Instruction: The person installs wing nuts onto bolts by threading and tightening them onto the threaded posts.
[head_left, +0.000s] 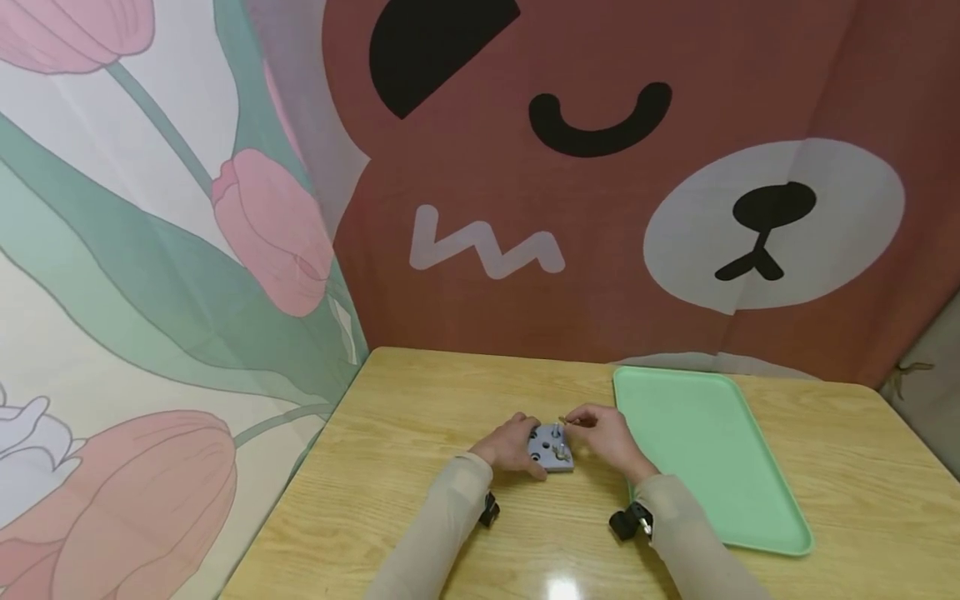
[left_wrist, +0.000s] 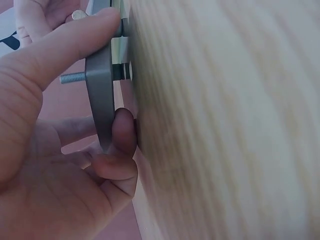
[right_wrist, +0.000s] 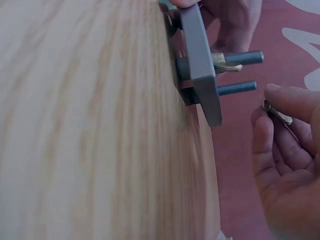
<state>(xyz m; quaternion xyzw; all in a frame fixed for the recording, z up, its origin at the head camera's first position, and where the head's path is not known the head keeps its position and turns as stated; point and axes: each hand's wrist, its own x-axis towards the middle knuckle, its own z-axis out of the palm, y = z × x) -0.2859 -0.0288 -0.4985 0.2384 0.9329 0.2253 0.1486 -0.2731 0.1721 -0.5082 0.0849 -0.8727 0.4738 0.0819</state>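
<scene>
My left hand (head_left: pixel 510 446) grips a grey metal plate (head_left: pixel 557 466) by its left side, with the thumb on one face and fingers at its edge. Threaded bolts (right_wrist: pixel 237 88) pass through the plate and stick out of its upper face. A brass-coloured wing nut (right_wrist: pixel 234 68) sits at one bolt. Just right of the plate, my right hand (head_left: pixel 606 433) pinches another brass-coloured wing nut (right_wrist: pixel 280 116) between thumb and fingers. That nut is close to a bolt's free end but apart from it in the right wrist view. Bolt heads lie between plate and table.
A light green tray (head_left: pixel 697 450) lies on the wooden table (head_left: pixel 360 500), to the right of the plate and partly behind the right forearm. Behind the table's far edge hangs a curtain (head_left: pixel 465 333) printed with a bear. A tulip-print curtain (head_left: pixel 150 333) hangs at the left.
</scene>
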